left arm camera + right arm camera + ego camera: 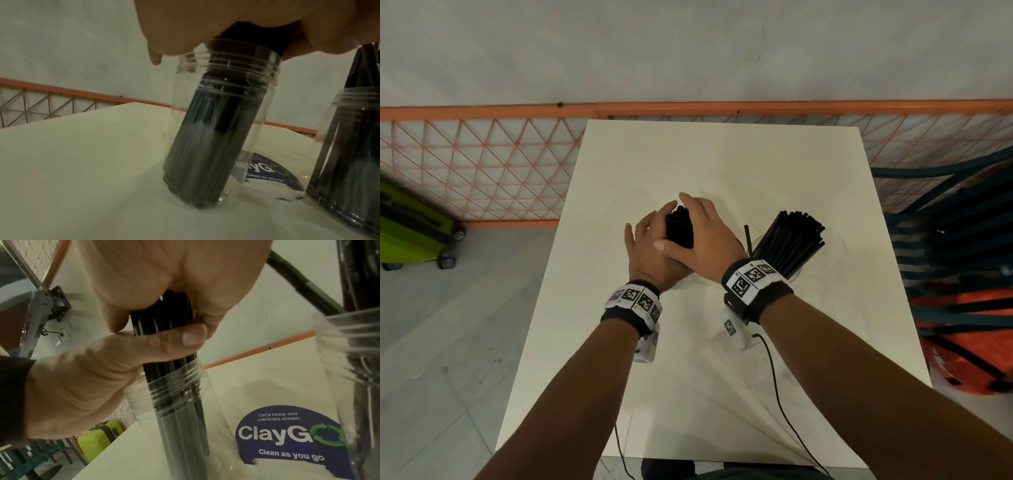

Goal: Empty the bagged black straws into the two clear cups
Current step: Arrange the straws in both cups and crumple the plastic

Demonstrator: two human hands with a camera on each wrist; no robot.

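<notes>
A bundle of black straws [679, 226] stands mid-table with both hands closed round its top. My left hand [650, 246] grips it from the left, its thumb [174, 340] pressed across the straws. My right hand [705, 236] cups it from the right and above. The lower ends sit inside a clear cup [216, 129], which leans a little on the table and is hidden under the hands in the head view. A second clear cup [792, 272] to the right holds a fanned bunch of black straws [791, 236].
A purple "ClayGO" sticker [287, 434] lies on the white table [722, 161] between the cups. One straw [748, 236] leans apart from the right cup. An orange mesh fence [482, 161], a green suitcase [410, 226] and stacked chairs [955, 240] surround the table.
</notes>
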